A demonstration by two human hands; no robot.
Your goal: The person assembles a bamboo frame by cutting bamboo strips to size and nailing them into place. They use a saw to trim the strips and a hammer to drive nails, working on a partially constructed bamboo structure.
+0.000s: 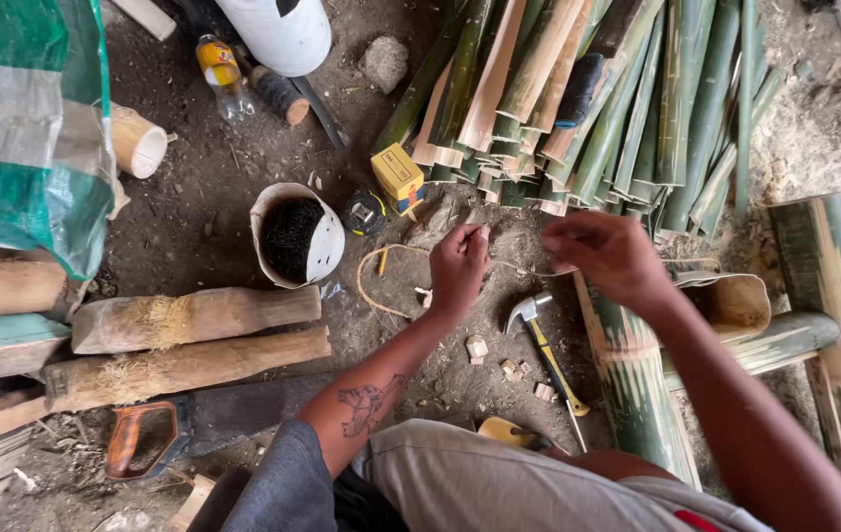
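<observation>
The thin cord runs between my two hands and trails off in a loose loop on the dirt at about nine o'clock from my left hand. My left fingers are pinched narrow on it, thumb against forefinger, and my right hand is curled over the other end at three o'clock, though I cannot tell just how its fingertips grip. I judge the cord light and limp, a little springy since the loop holds its curve, and thin enough to slip, so it wants a firm fingertip pinch close to the working end rather than a fistful. A hammer with a yellow handle lies at six o'clock below my hands, a white pot of dark nails at nine o'clock, a tape measure and a yellow box at ten, and split bamboo is stacked at twelve.
</observation>
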